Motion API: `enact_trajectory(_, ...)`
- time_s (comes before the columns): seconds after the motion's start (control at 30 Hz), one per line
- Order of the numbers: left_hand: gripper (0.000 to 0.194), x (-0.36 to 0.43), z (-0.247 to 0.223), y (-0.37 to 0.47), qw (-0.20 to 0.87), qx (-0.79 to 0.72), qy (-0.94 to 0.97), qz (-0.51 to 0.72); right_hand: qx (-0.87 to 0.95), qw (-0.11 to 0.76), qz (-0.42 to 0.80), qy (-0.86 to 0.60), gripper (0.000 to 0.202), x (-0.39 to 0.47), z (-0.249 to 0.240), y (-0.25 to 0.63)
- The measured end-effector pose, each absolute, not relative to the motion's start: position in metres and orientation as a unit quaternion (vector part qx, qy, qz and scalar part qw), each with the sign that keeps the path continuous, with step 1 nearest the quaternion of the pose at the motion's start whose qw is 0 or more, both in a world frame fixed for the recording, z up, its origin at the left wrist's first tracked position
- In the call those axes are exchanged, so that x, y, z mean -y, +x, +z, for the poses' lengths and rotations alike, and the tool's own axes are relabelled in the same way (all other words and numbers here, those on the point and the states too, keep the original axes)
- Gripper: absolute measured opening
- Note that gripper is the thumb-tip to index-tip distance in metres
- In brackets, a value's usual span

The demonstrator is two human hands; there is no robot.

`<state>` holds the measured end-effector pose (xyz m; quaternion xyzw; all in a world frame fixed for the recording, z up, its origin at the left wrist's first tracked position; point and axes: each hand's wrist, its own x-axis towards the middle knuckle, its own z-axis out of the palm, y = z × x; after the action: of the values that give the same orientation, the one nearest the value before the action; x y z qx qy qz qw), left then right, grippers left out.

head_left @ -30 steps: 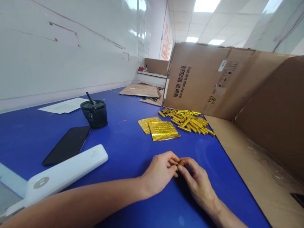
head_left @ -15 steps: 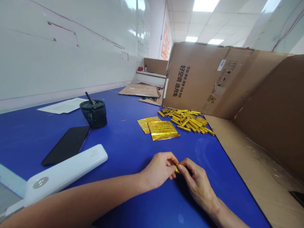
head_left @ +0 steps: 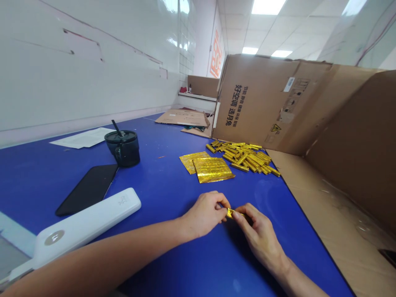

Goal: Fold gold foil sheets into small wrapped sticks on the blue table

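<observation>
Between my two hands is a small gold foil piece (head_left: 229,213), mostly covered by fingers. My left hand (head_left: 208,212) pinches its left end, and the fingertips of my right hand (head_left: 258,231) close on its right part. Beyond the hands, two flat gold foil sheets (head_left: 214,169) lie overlapping on the blue table (head_left: 161,185). A pile of narrow gold foil rolls (head_left: 247,157) is spread to the right of the sheets, near the cardboard.
A dark lidded cup (head_left: 123,149) with a straw, a black phone (head_left: 88,189) and a white elongated device (head_left: 86,220) are at the left. White papers (head_left: 82,137) lie behind them. A large cardboard box (head_left: 260,103) stands at the right, with flattened cardboard (head_left: 182,117) farther back.
My left hand has moved slightly up, away from the right fingertips. More of the gold foil piece shows between the hands.
</observation>
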<state>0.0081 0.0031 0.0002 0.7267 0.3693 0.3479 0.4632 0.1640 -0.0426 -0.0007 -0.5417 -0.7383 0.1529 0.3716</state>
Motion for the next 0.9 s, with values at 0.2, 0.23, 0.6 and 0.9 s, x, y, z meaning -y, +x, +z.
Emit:
enact_trajectory(0.2,0.015,-0.008,-0.002,0.008,0.508,-0.363,0.723,0.296,0.764,0.378,0.043,-0.521,0.016,0.044,-0.008,0.165)
enact_trajectory(0.23,0.014,-0.008,-0.001,0.008,0.53,-0.363,0.708,0.294,0.767,0.38,0.034,-0.516,0.015,0.044,-0.008,0.165)
enact_trajectory(0.6,0.013,-0.001,0.008,0.011,0.565,-0.336,0.665,0.355,0.764,0.403,0.075,-0.498,0.018,0.043,-0.008,0.165)
enact_trajectory(0.9,0.028,0.012,0.011,0.008,0.369,-0.291,0.776,0.42,0.711,0.435,0.287,-0.472,0.013,0.046,-0.002,0.162)
